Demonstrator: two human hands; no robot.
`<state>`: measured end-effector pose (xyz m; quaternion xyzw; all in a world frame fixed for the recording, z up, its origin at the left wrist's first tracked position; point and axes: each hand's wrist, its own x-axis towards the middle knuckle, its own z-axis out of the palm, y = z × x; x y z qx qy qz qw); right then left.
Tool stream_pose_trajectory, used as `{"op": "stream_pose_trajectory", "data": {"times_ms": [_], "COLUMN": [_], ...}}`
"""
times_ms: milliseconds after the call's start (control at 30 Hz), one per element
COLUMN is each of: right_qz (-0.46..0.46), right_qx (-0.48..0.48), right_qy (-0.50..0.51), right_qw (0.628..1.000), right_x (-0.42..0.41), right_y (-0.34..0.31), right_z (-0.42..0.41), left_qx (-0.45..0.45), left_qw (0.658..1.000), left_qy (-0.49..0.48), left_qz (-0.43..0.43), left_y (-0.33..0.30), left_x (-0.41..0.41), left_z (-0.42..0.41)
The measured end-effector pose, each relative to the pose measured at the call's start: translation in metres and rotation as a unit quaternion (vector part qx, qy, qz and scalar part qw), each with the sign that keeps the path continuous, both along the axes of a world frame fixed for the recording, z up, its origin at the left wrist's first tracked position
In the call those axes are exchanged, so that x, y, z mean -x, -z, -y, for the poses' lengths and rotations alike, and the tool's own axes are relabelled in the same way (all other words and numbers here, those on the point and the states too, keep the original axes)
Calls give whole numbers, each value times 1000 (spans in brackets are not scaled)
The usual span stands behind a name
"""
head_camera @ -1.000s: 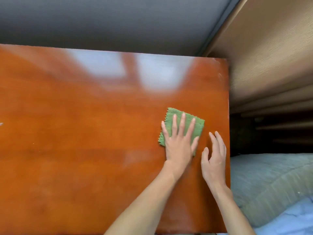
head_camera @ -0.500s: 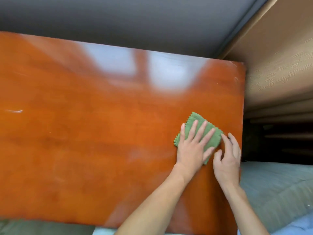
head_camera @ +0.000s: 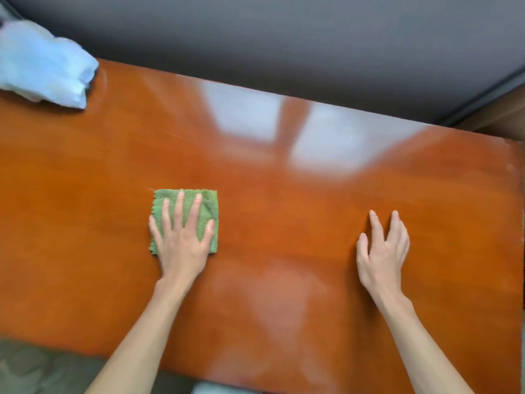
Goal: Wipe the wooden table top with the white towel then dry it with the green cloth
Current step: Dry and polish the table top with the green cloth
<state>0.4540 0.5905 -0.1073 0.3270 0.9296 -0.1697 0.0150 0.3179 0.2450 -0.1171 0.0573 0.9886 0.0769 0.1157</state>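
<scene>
The glossy orange-brown wooden table top (head_camera: pixel 284 223) fills most of the view. A folded green cloth (head_camera: pixel 208 207) lies flat on it, left of the middle. My left hand (head_camera: pixel 181 240) presses down on the cloth with its fingers spread. My right hand (head_camera: pixel 383 248) rests flat on the bare wood to the right, fingers apart, holding nothing. The white towel (head_camera: pixel 42 69) sits crumpled at the table's far left corner, away from both hands.
A grey wall (head_camera: pixel 284 38) runs behind the table's far edge. The table's right edge (head_camera: pixel 521 223) is near the frame border. Dark greenish fabric (head_camera: pixel 42 368) shows below the near edge at the lower left.
My left hand has slid the green cloth leftward from the table's right end toward the middle. My right hand has separated from it and stayed right. The white towel has come into view.
</scene>
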Motion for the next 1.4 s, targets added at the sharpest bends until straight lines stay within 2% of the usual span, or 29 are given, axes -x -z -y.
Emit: {"op": "stream_pose_trajectory", "data": {"times_ms": [133,300,467,633,733,833,933,1133,1267,1400], "right_qz": [1,14,9,-6,-27,-39,-50,-49,-40,-44], "right_qx": [-25,-66,-96,-91,-75,-78,-95,-95,-95,-100], "right_qy": [33,49,65,52,-20,-26,-24,-25,-21,-16], "right_qw": [999,997,993,994,997,996,994,994,994,994], "right_x": [6,10,12,21,26,29,27,28,28,30], "right_y": [8,13,16,15,15,16,19,20,18,18], "right_z": [16,21,24,34,46,48,48,49,50,51], "left_qx": [0,-11,-7,-12,-15,-24,-21,2,17,16], "left_qw": [998,997,998,976,956,951,963,998,999,988], "left_qy": [-55,-81,59,216,291,305,266,56,-26,-152], "left_qz": [2,-4,-7,-14,-19,-42,-45,-17,-10,-17], "left_y": [-4,-5,-3,-1,-1,2,3,3,-1,-3], "left_x": [27,41,9,-39,-56,-47,-21,39,65,85], "left_z": [70,50,-51,-152,-182,-177,-147,-17,58,100]}}
